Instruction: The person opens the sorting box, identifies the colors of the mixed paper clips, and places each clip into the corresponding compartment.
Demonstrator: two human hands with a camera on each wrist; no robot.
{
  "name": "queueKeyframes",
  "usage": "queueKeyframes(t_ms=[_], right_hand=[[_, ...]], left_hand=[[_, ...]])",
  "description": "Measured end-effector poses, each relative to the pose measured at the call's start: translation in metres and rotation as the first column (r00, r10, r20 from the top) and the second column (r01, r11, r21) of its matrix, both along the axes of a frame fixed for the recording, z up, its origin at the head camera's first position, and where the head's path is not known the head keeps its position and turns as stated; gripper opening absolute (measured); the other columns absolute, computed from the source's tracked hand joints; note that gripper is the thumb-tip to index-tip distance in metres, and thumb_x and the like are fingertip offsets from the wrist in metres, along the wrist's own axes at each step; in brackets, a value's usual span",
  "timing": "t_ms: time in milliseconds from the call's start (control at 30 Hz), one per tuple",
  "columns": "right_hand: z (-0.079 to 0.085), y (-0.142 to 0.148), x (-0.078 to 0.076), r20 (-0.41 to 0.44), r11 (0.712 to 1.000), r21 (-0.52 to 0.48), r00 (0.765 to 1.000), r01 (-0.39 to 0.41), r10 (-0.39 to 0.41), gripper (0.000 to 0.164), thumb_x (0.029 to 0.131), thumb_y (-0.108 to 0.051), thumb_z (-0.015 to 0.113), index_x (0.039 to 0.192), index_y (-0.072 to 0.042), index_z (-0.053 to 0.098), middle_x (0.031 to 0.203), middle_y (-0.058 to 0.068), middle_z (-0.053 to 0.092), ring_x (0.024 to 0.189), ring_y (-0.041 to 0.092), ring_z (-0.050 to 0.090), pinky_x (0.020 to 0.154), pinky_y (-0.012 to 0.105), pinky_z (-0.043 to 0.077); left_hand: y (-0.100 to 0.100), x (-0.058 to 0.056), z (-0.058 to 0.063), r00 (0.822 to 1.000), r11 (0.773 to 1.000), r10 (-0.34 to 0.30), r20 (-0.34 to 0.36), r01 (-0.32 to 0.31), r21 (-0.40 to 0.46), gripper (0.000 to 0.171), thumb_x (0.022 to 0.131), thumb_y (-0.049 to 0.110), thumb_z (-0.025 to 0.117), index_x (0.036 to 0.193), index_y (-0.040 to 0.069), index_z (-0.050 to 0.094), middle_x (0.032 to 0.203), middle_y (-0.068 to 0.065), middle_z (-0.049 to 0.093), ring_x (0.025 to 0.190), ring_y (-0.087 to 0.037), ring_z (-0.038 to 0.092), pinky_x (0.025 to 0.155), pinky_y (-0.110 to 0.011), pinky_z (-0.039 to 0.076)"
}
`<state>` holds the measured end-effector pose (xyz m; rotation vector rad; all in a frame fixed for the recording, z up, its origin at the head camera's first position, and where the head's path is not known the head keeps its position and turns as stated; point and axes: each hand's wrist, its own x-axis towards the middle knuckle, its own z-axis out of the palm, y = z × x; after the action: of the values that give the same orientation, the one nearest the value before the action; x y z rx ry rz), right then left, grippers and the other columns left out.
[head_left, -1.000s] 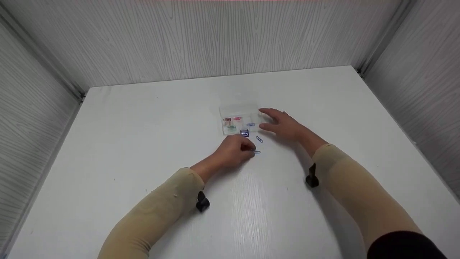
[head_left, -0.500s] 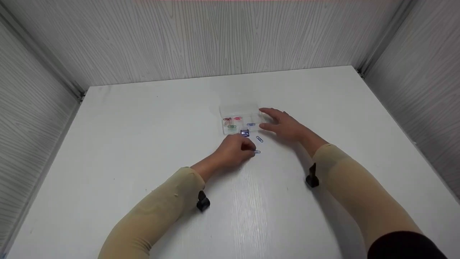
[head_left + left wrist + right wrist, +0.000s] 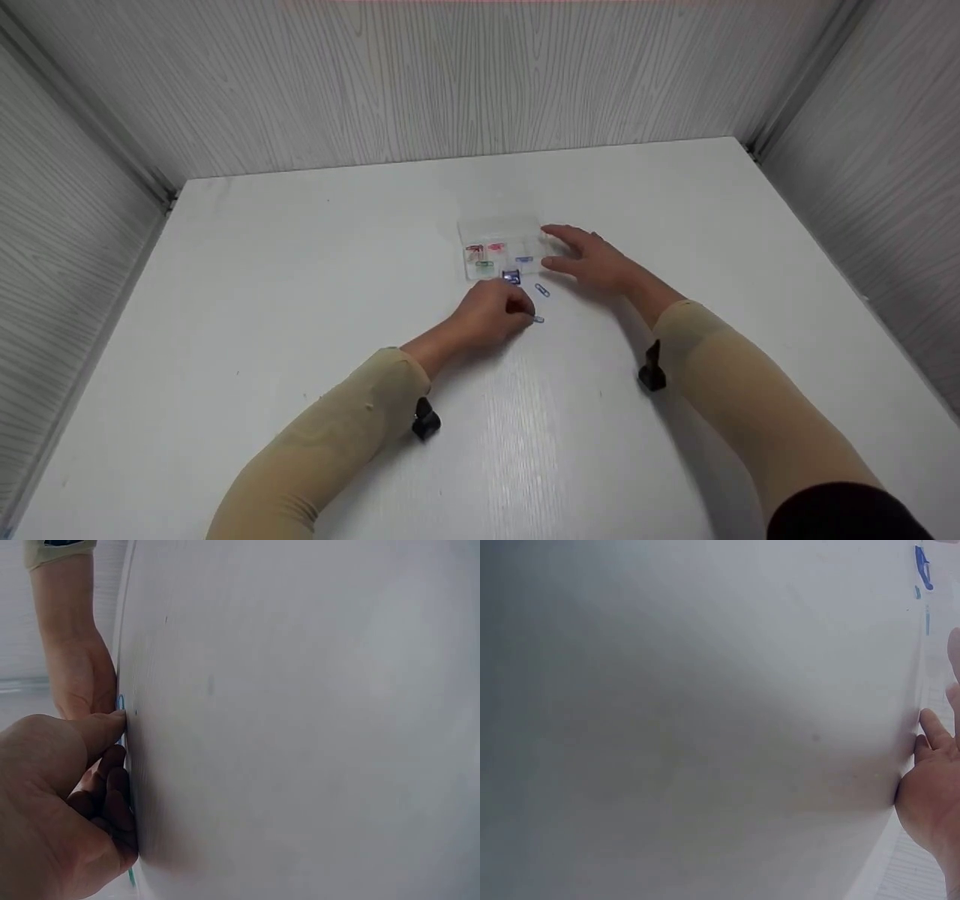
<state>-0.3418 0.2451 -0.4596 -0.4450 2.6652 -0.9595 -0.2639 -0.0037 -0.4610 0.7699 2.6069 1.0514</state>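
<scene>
My left hand (image 3: 491,315) pinches the end of a blue paper clip (image 3: 539,320) low over the table, its thumb tip right at the clip (image 3: 121,700) in the left wrist view. The fingers cover part of that clip. A clear plastic box (image 3: 499,225) with compartments lies just beyond. My right hand (image 3: 596,261) is spread at the box's right side, thumb and fingers straight at its edge. Inside the box are red paper clips (image 3: 475,249), pink ones (image 3: 496,247), a green one (image 3: 484,264) and a blue one (image 3: 524,259).
Another blue paper clip (image 3: 542,290) lies on the white table (image 3: 525,450) between the hands. A small dark blue shiny piece (image 3: 511,277) sits at the box's front edge. Wood-grained panels (image 3: 450,82) stand behind and at both sides.
The clip at my left fingertips has shifted slightly and shows less of its length. My left hand has moved very slightly right; the right hand stays still.
</scene>
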Motion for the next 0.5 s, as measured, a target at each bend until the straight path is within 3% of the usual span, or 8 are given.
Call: queueKeyframes(t_ms=[267, 400, 500], right_hand=[[-0.001, 0.000, 0.000, -0.005, 1.000, -0.011, 1.000, -0.012, 0.012, 0.075, 0.100, -0.066, 0.061, 0.165, -0.039, 0.036, 0.173, -0.005, 0.027, 0.162, 0.024, 0.011, 0.129, 0.053, 0.004], [-0.002, 0.000, -0.001, -0.022, 1.000, -0.006, 0.999, -0.027, 0.026, 0.075, 0.101, -0.063, 0.061, 0.166, -0.035, 0.036, 0.173, -0.003, 0.028, 0.162, 0.023, 0.014, 0.129, 0.051, 0.001], [-0.001, -0.001, -0.003, -0.026, 0.999, 0.001, 0.999, -0.032, 0.032, 0.075, 0.102, -0.063, 0.060, 0.166, -0.033, 0.035, 0.174, -0.001, 0.027, 0.162, 0.025, 0.013, 0.128, 0.053, -0.001]], left_hand=[[-0.001, -0.003, 0.005, 1.000, 0.998, 0.014, 0.007, -0.015, 0.056, 0.012, 0.103, 0.012, 0.069, 0.105, 0.011, 0.081, 0.099, 0.002, 0.072, 0.093, -0.013, 0.062, 0.087, -0.030, 0.053], [-0.002, -0.015, 0.017, 0.998, 0.991, 0.053, -0.025, -0.050, 0.124, 0.013, 0.103, 0.014, 0.070, 0.109, 0.008, 0.081, 0.101, 0.001, 0.072, 0.095, -0.015, 0.061, 0.087, -0.031, 0.052], [-0.004, -0.028, 0.025, 0.990, 0.978, 0.124, -0.065, -0.111, 0.174, 0.014, 0.103, 0.014, 0.071, 0.111, 0.008, 0.080, 0.103, -0.001, 0.071, 0.097, -0.017, 0.060, 0.089, -0.033, 0.051]])
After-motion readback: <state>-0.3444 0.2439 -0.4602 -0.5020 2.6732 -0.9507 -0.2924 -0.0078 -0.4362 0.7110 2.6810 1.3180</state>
